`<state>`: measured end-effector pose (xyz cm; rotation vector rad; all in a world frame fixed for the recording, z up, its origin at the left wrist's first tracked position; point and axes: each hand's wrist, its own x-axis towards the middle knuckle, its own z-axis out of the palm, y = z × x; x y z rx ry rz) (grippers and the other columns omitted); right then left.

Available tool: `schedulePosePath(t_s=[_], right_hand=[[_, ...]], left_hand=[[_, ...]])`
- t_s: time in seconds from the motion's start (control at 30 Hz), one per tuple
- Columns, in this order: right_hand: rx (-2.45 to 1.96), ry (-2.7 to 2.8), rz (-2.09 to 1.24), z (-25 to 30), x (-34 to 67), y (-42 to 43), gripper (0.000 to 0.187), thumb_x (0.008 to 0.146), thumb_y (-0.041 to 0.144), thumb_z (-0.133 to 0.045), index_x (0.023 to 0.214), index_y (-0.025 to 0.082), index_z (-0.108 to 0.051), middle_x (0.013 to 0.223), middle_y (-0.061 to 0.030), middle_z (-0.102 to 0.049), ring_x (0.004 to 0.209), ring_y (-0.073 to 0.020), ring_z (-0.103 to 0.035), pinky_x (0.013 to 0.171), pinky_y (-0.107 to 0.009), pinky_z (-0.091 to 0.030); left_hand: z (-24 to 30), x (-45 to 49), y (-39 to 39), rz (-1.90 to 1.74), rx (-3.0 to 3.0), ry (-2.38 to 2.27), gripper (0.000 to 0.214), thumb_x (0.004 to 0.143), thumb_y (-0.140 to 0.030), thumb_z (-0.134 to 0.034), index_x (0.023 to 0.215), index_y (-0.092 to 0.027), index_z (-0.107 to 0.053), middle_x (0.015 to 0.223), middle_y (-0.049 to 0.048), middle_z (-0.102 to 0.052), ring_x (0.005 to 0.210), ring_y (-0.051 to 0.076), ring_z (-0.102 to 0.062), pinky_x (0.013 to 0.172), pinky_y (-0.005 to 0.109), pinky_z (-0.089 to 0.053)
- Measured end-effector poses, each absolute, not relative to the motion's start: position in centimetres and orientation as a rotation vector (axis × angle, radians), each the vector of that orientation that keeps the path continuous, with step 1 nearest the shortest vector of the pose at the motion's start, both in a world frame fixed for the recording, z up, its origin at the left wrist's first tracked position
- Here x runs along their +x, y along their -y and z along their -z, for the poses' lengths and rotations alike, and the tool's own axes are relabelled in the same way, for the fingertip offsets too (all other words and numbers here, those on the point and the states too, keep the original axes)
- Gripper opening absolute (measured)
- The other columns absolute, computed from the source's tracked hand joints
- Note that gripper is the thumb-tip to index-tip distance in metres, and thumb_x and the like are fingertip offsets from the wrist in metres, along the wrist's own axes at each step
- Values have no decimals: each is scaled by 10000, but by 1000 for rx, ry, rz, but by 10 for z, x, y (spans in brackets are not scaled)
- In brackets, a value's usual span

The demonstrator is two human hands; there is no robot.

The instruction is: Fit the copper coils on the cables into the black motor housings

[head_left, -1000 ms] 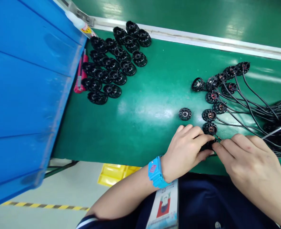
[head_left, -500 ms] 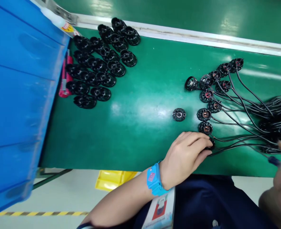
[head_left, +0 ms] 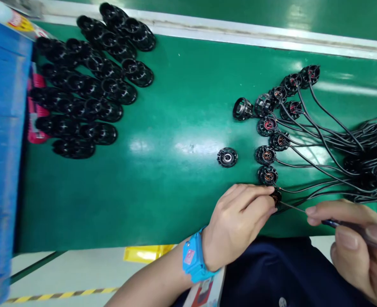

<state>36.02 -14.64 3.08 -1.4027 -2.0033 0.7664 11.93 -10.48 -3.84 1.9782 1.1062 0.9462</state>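
My left hand, with a blue wrist strap, rests on the green table and pinches a small wired motor near the front edge. My right hand grips a thin tool with a dark handle; its metal tip reaches the motor under my left fingers. Just beyond lie several more wired motors in a curved row, their black cables trailing to the right. A single round black part lies alone to the left of the row.
Several black round housings are laid out in rows at the far left of the green table. A blue crate stands at the left edge, with a pink object beside it. A yellow bin sits below the table.
My right hand left the motor, went off to the right, and has come back holding the thin tool with its tip at the motor. My left hand stayed on the motor. The view shifted right.
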Motion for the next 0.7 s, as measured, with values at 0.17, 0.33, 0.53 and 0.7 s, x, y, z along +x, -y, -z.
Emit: schedulePosePath(t_s=[0.17,0.33,0.53,0.7], right_hand=[[-1333,1942,-880,-30,350,131,455,876,-30,-636,1189,271,-501,1174,-60,-759,787,-165,-772,706,-250,-660],[-1338,2029,-856,-29,348,128,275,898,38,-668,926,255,-502,1128,-28,-755,816,-147,-763,735,-232,-651],[-1348,2202,-819,-26,347,124,153,929,116,-634,889,244,-559,1109,-28,-745,774,-130,-738,685,-234,-618],[-1289,2282,-720,-33,335,108,189,946,84,-523,858,248,-558,917,-19,-764,673,-124,-721,556,-223,-566]], left_hand=[[41,121,105,-957,1941,-1097,149,969,-173,-720,986,-201,-575,1065,59,-810,941,168,-778,814,306,-591],[40,120,105,-956,1919,-1096,157,979,-175,-703,976,-212,-551,1049,53,-811,942,168,-782,805,309,-593],[41,121,105,-955,1900,-1089,183,962,-167,-728,984,-208,-551,1070,51,-810,958,165,-779,815,306,-587],[41,120,106,-946,1888,-1096,174,968,-173,-718,998,-214,-551,1084,42,-806,940,170,-774,801,313,-590]])
